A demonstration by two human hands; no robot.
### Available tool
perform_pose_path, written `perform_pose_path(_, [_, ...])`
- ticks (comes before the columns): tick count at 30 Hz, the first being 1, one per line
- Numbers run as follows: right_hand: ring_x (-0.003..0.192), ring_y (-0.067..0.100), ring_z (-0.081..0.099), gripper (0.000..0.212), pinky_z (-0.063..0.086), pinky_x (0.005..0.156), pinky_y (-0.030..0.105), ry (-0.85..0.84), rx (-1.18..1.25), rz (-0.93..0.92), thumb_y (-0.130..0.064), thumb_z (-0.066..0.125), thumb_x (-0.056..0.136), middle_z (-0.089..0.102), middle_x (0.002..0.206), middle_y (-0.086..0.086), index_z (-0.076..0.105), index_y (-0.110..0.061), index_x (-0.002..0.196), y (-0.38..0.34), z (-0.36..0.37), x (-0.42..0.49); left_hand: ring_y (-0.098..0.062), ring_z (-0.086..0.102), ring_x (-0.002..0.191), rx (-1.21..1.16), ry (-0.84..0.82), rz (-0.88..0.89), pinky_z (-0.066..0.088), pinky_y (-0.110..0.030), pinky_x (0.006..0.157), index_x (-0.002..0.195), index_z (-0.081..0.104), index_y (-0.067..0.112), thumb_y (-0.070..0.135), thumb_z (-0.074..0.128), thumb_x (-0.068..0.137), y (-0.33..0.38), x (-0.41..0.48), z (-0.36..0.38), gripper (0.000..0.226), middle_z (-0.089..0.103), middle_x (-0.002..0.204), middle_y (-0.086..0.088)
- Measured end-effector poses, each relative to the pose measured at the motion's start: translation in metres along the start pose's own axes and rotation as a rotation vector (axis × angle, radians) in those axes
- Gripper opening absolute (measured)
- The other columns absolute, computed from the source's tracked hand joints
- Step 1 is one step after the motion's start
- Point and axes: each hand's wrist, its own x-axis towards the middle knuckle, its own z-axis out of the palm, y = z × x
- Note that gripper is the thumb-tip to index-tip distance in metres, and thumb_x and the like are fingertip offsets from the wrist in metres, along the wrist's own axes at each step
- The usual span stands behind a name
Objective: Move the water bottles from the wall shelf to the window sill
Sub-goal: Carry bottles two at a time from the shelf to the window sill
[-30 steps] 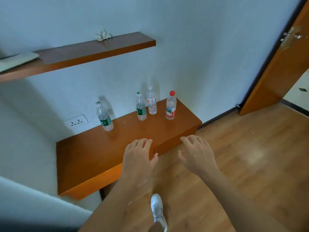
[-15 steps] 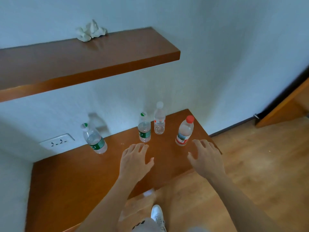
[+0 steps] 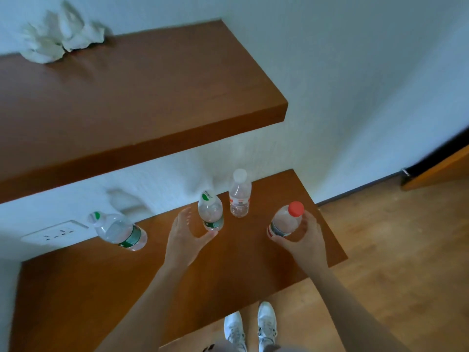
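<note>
Several clear water bottles stand on the lower wooden wall shelf (image 3: 101,288). My right hand (image 3: 302,240) curls round the red-capped bottle (image 3: 285,222) near the shelf's right edge. My left hand (image 3: 186,237) is spread beside the middle green-capped bottle (image 3: 210,212), thumb near its base and fingers to its left, not closed on it. A white-capped bottle (image 3: 239,196) stands just behind, against the wall. Another green-capped bottle (image 3: 119,231) is further left by the wall.
An upper wooden shelf (image 3: 127,97) juts out above the bottles, with crumpled white paper (image 3: 58,39) on it. A wall socket (image 3: 54,233) sits at the left. Wooden floor (image 3: 393,250) and a door edge (image 3: 444,168) lie to the right. My shoes (image 3: 251,326) are below.
I have stepped closer and both hands have reached forward. The right hand has closed round the red-capped bottle. The left hand has arrived beside the middle green-capped bottle.
</note>
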Motion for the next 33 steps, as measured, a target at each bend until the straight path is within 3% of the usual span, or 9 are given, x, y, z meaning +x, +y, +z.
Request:
perform_pose_path(6, [0.117,0.019,0.057,0.111,0.055,0.098,0.047,-0.051,0.12,-0.016,-0.08,0.079,0.045,0.055,0.128,-0.006,0.034,-0.039,0.138,0.001,0.016,0.026,-0.017,0.054,0.117,-0.17,-0.057,-0.029,0.054,-0.044,0.097,0.138,0.039,0.027,0.043,0.094,0.054,0.013,0.033,0.021,0.101,0.056,0.127,0.003])
perform_pose_path(9, [0.112,0.017,0.059,0.093,0.056,0.096,0.045,-0.07,0.119,-0.024,-0.066,0.085,0.052,0.058,0.123,-0.007,0.041,-0.039,0.13,0.001,0.019,0.031,-0.019,0.058,0.108,-0.195,-0.044,-0.01,0.057,-0.041,0.09,0.129,0.044,0.028,0.036,0.094,0.056,0.016,0.04,0.027,0.089,0.059,0.116,0.004])
perform_pose_path(14, [0.106,0.015,0.061,0.076,0.056,0.089,0.034,-0.077,0.095,-0.035,-0.045,0.091,0.064,0.06,0.115,-0.009,0.044,-0.036,0.123,0.0,0.02,0.037,-0.017,0.059,0.102,-0.213,-0.04,-0.018,0.046,-0.015,0.073,0.125,0.049,0.023,0.029,0.091,0.064,0.023,0.043,0.029,0.073,0.061,0.112,0.003])
perform_pose_path(18, [0.097,0.013,0.062,0.071,0.05,0.077,0.02,-0.062,0.073,-0.066,-0.045,0.089,0.067,0.057,0.101,-0.018,0.045,-0.034,0.12,-0.006,0.014,0.039,-0.017,0.062,0.101,-0.25,0.001,-0.003,0.052,-0.02,0.078,0.123,0.051,0.024,0.034,0.089,0.066,0.03,0.038,0.024,0.07,0.063,0.109,0.005])
perform_pose_path(20, [0.096,0.014,0.061,0.071,0.048,0.076,0.018,-0.044,0.065,-0.085,-0.045,0.089,0.067,0.055,0.101,-0.018,0.044,-0.033,0.121,-0.012,0.009,0.037,-0.014,0.062,0.098,-0.279,0.033,0.004,0.052,-0.02,0.076,0.12,0.049,0.029,0.035,0.088,0.067,0.039,0.03,0.017,0.066,0.062,0.107,0.008])
perform_pose_path(24, [0.099,0.016,0.059,0.075,0.053,0.084,0.027,0.015,0.103,-0.142,-0.049,0.087,0.068,0.057,0.108,-0.01,0.045,-0.03,0.127,-0.027,-0.005,0.035,-0.011,0.063,0.098,-0.341,0.066,0.037,0.052,-0.02,0.075,0.122,0.047,0.03,0.031,0.085,0.072,0.06,0.011,0.005,0.063,0.062,0.106,0.007])
perform_pose_path(29, [0.098,0.012,0.056,0.072,0.038,0.075,0.011,0.056,0.168,-0.196,-0.051,0.084,0.071,0.057,0.111,-0.009,0.046,-0.029,0.128,-0.058,-0.024,0.032,-0.012,0.062,0.097,-0.42,0.102,0.073,0.05,-0.016,0.071,0.121,0.048,0.026,0.025,0.084,0.074,0.087,-0.007,-0.008,0.059,0.061,0.104,0.007])
perform_pose_path(33, [0.095,0.009,0.056,0.061,0.035,0.071,0.008,0.042,0.243,-0.209,-0.05,0.08,0.075,0.056,0.106,-0.013,0.045,-0.032,0.121,-0.082,-0.037,0.026,-0.013,0.064,0.096,-0.476,0.101,0.105,0.053,-0.017,0.07,0.119,0.051,0.025,0.024,0.083,0.076,0.104,-0.014,-0.015,0.054,0.063,0.103,0.006])
